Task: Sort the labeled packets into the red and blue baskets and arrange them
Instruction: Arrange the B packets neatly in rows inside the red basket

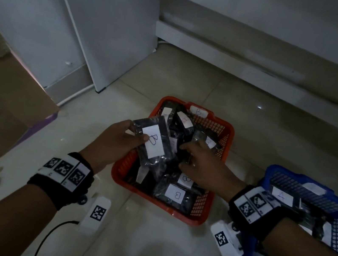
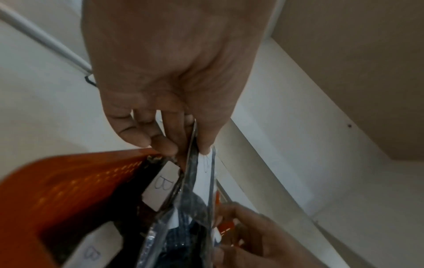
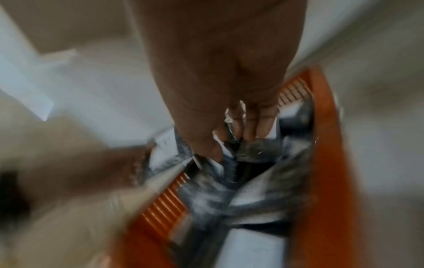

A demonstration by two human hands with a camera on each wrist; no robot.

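Your left hand pinches a stack of packets by the near edge, thumb across the white B label, held tilted over the near-left part of the red basket. From the left wrist view it looks like at least two packets between thumb and fingers. Your right hand, just beside the left and deeper in the same basket, has its fingers curled down among the loose packets; the right wrist view is too blurred to say whether it grips one or only pushes them.

Keep the held stack square and label-up, and I'd clear a flat spot under it with the right hand before setting it down. The blue basket, with its A labels, sits beyond your right wrist; nothing in hand belongs there.
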